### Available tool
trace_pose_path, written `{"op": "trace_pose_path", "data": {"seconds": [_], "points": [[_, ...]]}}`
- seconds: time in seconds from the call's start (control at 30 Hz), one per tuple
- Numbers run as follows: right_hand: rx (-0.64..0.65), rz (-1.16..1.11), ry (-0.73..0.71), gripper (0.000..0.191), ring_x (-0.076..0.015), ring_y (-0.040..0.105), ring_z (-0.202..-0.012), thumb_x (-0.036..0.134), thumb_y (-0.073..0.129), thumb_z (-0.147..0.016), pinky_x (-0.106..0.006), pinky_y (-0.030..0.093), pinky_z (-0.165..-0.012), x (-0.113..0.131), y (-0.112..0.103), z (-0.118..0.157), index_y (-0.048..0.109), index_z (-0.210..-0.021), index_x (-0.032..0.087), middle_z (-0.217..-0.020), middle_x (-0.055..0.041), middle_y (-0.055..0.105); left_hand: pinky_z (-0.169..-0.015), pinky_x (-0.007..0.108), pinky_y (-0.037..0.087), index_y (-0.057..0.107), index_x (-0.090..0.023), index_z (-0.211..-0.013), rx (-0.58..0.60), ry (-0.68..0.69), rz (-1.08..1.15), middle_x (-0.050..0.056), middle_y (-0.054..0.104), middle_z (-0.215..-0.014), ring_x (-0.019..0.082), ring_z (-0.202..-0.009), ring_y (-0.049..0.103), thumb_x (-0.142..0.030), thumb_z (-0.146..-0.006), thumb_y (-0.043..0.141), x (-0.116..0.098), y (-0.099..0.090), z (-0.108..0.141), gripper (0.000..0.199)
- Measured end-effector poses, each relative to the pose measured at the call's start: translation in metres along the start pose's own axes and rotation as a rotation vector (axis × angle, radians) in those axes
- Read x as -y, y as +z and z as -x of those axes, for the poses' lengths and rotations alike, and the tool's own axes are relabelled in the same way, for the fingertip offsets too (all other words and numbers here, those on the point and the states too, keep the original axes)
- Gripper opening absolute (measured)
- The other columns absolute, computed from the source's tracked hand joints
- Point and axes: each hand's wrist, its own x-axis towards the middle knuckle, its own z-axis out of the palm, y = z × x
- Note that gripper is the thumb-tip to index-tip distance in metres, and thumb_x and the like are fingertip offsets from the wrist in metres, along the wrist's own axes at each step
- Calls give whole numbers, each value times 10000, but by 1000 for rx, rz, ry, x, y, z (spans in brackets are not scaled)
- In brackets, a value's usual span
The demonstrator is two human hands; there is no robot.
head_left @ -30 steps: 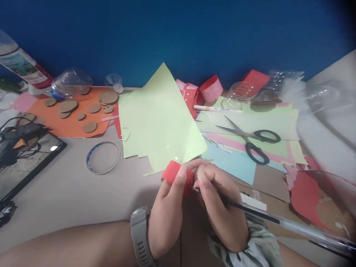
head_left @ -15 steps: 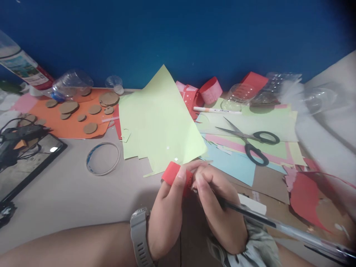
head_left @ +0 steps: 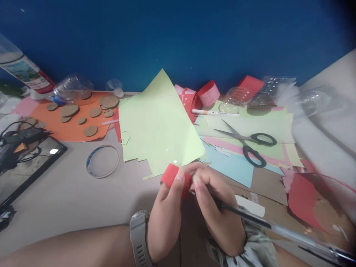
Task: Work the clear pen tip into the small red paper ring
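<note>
My left hand (head_left: 167, 217), with a grey watch on the wrist, pinches a small curled strip of red paper (head_left: 170, 174) between thumb and fingers. My right hand (head_left: 218, 207) is closed around a pen (head_left: 250, 218) with a black grip and clear barrel, whose back end runs off toward the lower right. Its tip lies close to the red paper's right part, where small dark marks show; whether it touches, I cannot tell. The fingers of both hands meet near the paper. Just beyond them lies a large pale green sheet (head_left: 158, 122).
Black-handled scissors (head_left: 246, 139) lie partly open on coloured paper at right, near a white marker (head_left: 214, 112). Left are a tape ring (head_left: 88, 163), cardboard discs (head_left: 69, 110) on orange paper, and a tablet-like device (head_left: 33, 174). A blue wall (head_left: 178, 40) rises behind.
The view has shifted slightly, so the things on the table sit a little lower. Both hands keep nearly the same pose, still holding the red paper and the pen.
</note>
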Motion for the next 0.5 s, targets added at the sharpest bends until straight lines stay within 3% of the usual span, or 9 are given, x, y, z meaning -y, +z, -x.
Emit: {"op": "trace_pose_path", "data": {"seconds": [0.1,0.33,0.43,0.5], "points": [[12,2,13,418,-176,467,-663,323,523,-1171,-319,422,-628,1,0,0,463,-762,257,-719,33,444,-1201,495,457,838,-266,-1222,20,12,-17,49,870,-1219,351,-1322,717,-602,-1122,575,0,0,0,438],[8,-22,71,485,-195,485,-661,457,542,-1172,-341,422,-616,2,2,-1,484,-733,259,-711,13,473,-1152,510,491,842,-247,-1145,-8,7,-20,73,858,-1157,365,-1239,721,-612,-1108,585,0,0,1,448],[-53,-160,112,474,-187,458,-623,484,585,-1154,-332,387,-556,0,4,-1,532,-741,258,-727,5,526,-1195,510,486,837,-242,-1066,-4,8,35,65,832,-1089,341,-1189,726,-577,-1098,615,-4,6,1,404],[-129,-322,143,455,-187,458,-601,514,574,-1152,-322,373,-520,-2,7,-2,577,-772,263,-709,11,527,-1257,543,464,824,-226,-1035,77,32,143,72,813,-1048,358,-1221,725,-544,-1080,627,-5,9,2,377]]}}
